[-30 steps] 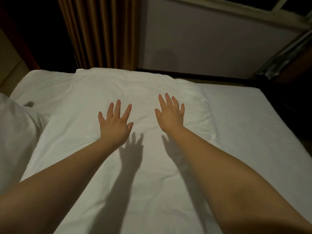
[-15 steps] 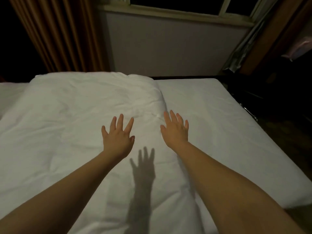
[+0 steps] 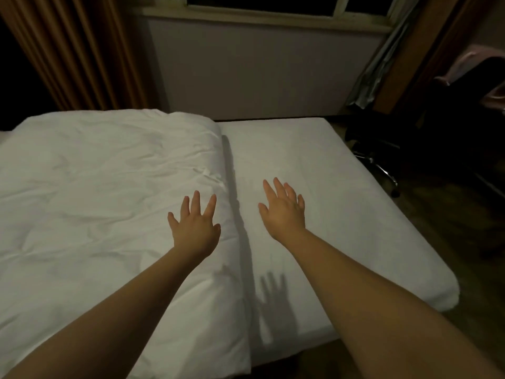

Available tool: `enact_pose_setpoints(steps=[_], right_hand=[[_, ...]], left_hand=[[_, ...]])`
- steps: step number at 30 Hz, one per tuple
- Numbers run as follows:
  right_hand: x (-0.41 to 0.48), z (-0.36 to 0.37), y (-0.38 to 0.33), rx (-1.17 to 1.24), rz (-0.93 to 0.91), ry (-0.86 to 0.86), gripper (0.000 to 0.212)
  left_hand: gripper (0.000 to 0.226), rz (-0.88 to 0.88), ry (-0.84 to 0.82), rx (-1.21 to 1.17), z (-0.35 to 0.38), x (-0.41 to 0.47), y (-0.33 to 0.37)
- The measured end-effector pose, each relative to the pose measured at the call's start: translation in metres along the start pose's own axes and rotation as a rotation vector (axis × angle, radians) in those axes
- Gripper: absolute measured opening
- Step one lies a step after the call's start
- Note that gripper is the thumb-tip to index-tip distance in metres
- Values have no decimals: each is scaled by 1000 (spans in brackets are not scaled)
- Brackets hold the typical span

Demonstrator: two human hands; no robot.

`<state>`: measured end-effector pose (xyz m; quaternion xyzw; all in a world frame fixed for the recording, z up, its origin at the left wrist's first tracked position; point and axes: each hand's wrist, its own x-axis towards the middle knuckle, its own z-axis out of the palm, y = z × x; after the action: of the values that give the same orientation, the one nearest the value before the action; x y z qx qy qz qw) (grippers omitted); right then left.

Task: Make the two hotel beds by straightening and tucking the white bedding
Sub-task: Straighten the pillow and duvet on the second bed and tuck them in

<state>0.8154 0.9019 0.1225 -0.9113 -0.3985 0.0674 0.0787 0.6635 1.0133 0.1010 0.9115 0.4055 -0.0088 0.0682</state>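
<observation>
A wrinkled white duvet (image 3: 103,203) covers the left and middle of the bed. Its right edge runs down the bed, leaving the smooth white fitted sheet (image 3: 336,192) bare on the right. My left hand (image 3: 194,227) is spread flat with straight fingers over the duvet, close to that right edge. My right hand (image 3: 284,212) is also spread with straight fingers, above the bare sheet just past the duvet's edge; its shadow falls on the sheet nearer to me. Neither hand holds anything.
Orange-brown curtains (image 3: 73,53) hang at the back left beside a grey wall under a window sill (image 3: 262,17). A dark office chair (image 3: 437,138) with a pink cloth on it stands right of the bed. Wooden floor shows along the bed's right side.
My view and both hands have swung to the right across the bed. My right hand has left the duvet and is now over the bare sheet; my left hand is near the duvet's right edge.
</observation>
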Motion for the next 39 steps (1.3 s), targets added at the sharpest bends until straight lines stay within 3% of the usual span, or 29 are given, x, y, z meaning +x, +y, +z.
enact_pose_setpoints(steps=[6,18,24,30,39], right_hand=[[-9,-8,42,36,-20,10,57],[28,-56,117,26,-340,71,58],[70,-45,89,-2,-462,21,59],[137,-41,76,-82,-431,-2,57],[260,-25,36,-95,-424,-75,60]], left_hand=[[66,25,6,-7,2,-6,63],[67,-259,110,14,-4,-20,165],[67,-374,140,20,-9,13,144],[66,-351,99,-68,0,75,119],[69,-391,68,3,-1,145,48]])
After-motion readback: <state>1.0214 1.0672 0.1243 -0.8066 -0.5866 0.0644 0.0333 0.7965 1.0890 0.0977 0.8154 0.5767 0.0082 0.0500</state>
